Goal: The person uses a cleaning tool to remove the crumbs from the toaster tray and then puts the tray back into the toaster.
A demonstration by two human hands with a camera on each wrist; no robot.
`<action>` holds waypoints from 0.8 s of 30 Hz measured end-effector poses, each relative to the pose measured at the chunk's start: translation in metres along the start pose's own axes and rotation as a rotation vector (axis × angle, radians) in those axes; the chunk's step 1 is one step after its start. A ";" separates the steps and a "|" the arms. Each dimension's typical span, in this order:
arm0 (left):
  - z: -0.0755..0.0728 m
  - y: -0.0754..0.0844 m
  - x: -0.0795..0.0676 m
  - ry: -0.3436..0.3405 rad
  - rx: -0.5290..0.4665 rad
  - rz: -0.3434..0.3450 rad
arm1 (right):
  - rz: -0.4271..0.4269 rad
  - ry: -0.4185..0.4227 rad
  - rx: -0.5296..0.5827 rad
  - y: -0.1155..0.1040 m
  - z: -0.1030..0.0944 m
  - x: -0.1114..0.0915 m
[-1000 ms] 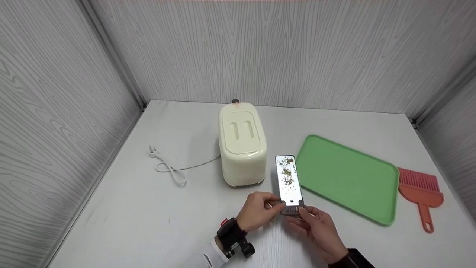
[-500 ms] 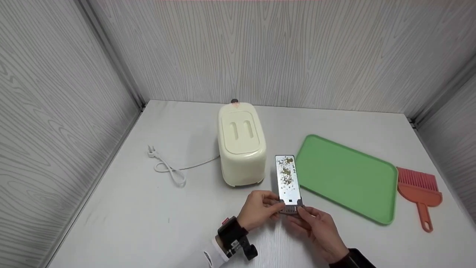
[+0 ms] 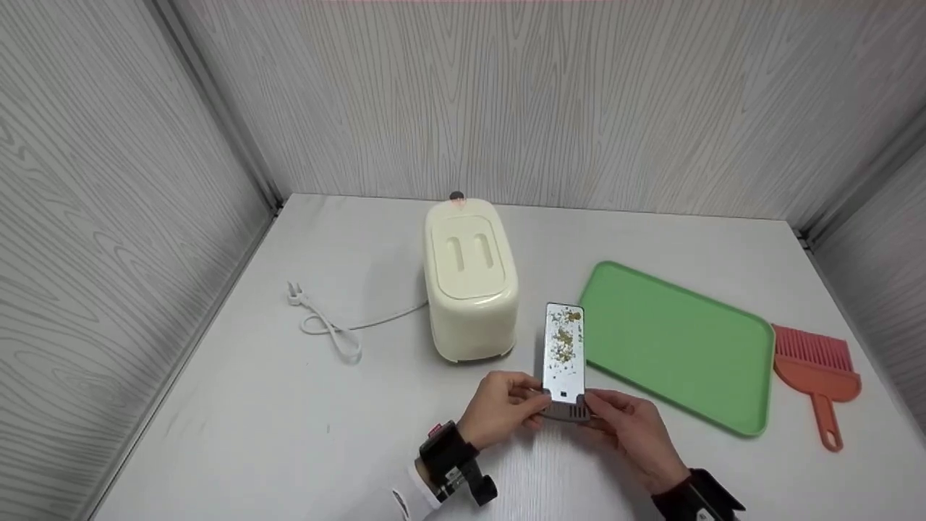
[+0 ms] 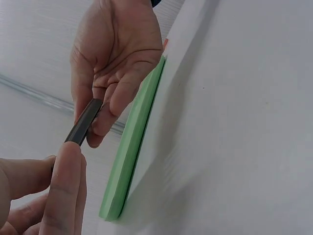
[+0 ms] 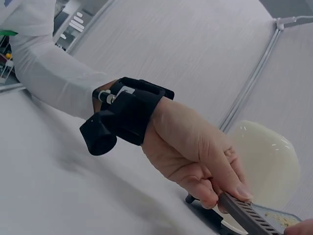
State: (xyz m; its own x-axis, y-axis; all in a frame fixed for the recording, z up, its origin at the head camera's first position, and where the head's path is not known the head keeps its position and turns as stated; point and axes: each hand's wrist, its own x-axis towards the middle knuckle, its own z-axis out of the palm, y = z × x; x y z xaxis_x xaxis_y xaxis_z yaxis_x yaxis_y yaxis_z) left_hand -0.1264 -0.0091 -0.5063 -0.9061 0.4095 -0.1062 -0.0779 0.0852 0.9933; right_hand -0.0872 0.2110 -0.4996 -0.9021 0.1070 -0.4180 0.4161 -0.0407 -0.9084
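A crumb tray (image 3: 563, 354) with a shiny metal plate and a grey slotted end is held by both hands, raised off the table. Brown and green crumbs lie scattered on its plate. My left hand (image 3: 499, 409) pinches the left corner of the slotted end between thumb and fingers. At the opposite corner, my right hand (image 3: 636, 430) pinches with its thumb on top. The left wrist view shows the tray's grey end (image 4: 84, 122) edge-on between the two hands. In the right wrist view only a fingertip of the right hand (image 5: 301, 227) appears.
A cream toaster (image 3: 472, 289) with a lidded top stands behind and left of the tray. Its white cord and plug (image 3: 329, 318) lie to the left. A green serving tray (image 3: 680, 347) rests on the right, with a red brush (image 3: 821, 376) beyond it.
The crumb tray has swung slightly to the right at its far end. My right hand has shifted a little right and its wrist has turned; the left hand has hardly moved.
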 end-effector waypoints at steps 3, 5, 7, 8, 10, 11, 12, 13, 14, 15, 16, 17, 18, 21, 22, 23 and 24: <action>-0.001 -0.002 0.000 -0.005 0.007 0.007 | -0.018 -0.001 -0.063 0.000 -0.002 0.002; -0.001 -0.002 0.000 -0.005 0.014 0.006 | -0.027 0.003 -0.085 0.000 -0.002 0.003; -0.001 -0.002 0.000 0.000 0.018 0.006 | -0.033 0.010 -0.092 0.001 -0.002 0.003; 0.000 -0.001 0.000 0.005 0.021 0.007 | -0.034 0.015 -0.088 0.001 -0.001 0.003; 0.001 -0.001 0.000 0.012 0.015 0.002 | -0.034 0.030 -0.075 0.001 0.002 0.002; 0.001 -0.001 0.000 0.017 0.011 -0.001 | -0.035 0.037 -0.070 0.001 0.003 0.002; 0.002 -0.001 -0.001 0.021 0.003 -0.005 | -0.035 0.043 -0.065 0.001 0.004 0.001; 0.003 -0.001 0.000 0.026 0.004 -0.008 | -0.035 0.047 -0.059 0.001 0.005 0.001; 0.004 -0.002 0.000 0.029 -0.003 -0.014 | -0.033 0.050 -0.054 0.001 0.006 0.000; 0.006 -0.002 0.000 0.032 -0.016 -0.019 | -0.034 0.051 -0.052 0.001 0.007 0.000; 0.007 -0.002 0.001 0.035 -0.026 -0.023 | -0.035 0.051 -0.055 0.001 0.008 0.000; 0.008 -0.003 0.002 0.040 -0.042 -0.026 | -0.036 0.053 -0.059 0.002 0.009 0.000; 0.008 -0.003 0.002 0.044 -0.058 -0.030 | -0.037 0.052 -0.061 0.002 0.009 -0.001; 0.010 -0.003 0.003 0.051 -0.113 -0.043 | -0.045 0.053 -0.075 0.002 0.011 -0.001; 0.010 -0.002 0.004 0.052 -0.122 -0.046 | -0.046 0.054 -0.082 0.002 0.010 -0.001; 0.011 -0.002 0.004 0.052 -0.127 -0.047 | -0.047 0.056 -0.088 0.003 0.010 -0.001; 0.011 -0.002 0.004 0.050 -0.129 -0.050 | -0.049 0.055 -0.093 0.002 0.009 -0.001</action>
State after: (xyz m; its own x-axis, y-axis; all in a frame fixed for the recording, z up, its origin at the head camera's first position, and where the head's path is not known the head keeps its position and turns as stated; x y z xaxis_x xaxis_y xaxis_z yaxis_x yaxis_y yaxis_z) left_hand -0.1251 0.0019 -0.5095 -0.9190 0.3621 -0.1561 -0.1729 -0.0144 0.9848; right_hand -0.0864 0.2014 -0.5015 -0.9151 0.1615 -0.3694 0.3825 0.0580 -0.9221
